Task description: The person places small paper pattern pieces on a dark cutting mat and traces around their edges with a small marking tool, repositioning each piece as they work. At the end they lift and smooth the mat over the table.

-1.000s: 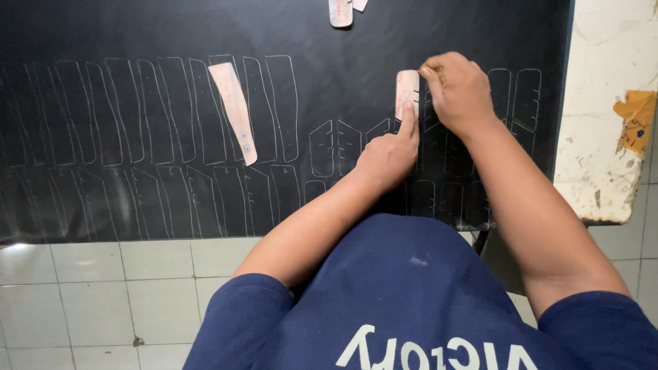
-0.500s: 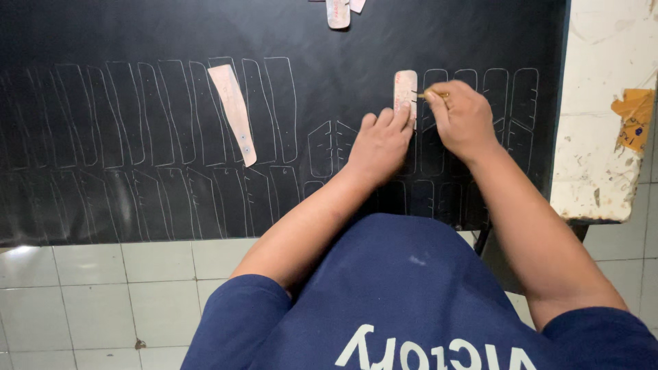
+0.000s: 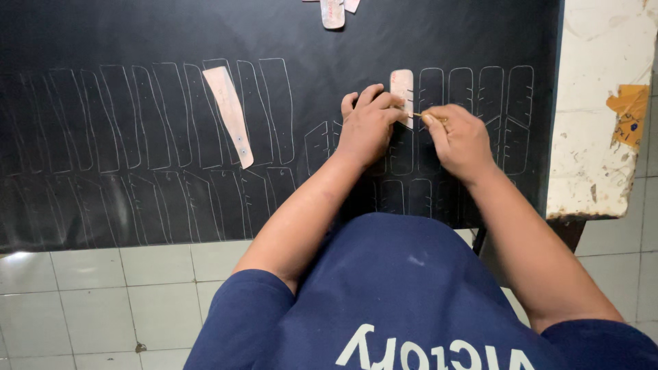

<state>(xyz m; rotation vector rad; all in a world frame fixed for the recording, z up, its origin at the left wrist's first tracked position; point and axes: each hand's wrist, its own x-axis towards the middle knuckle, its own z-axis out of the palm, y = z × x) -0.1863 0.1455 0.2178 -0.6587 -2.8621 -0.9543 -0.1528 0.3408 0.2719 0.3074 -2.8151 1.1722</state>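
Observation:
A black sheet (image 3: 137, 34) covered with white traced outlines lies over the table. My left hand (image 3: 367, 127) presses a small pale card template (image 3: 401, 85) flat on the sheet, its fingers curled over the template's lower part. My right hand (image 3: 460, 140) pinches a thin marking tool (image 3: 419, 116), whose tip touches the template's right edge. A longer pale template (image 3: 231, 113) lies loose on the sheet to the left, among the traced shapes.
More pale template pieces (image 3: 334, 10) lie at the sheet's far edge. A worn white table surface (image 3: 600, 103) with a torn orange patch (image 3: 629, 109) shows to the right of the sheet. White floor tiles (image 3: 103, 301) run below the table's near edge.
My right hand has drawn the tool down along the template's right edge, from its top to its lower part. My left hand has shifted slightly up on the template.

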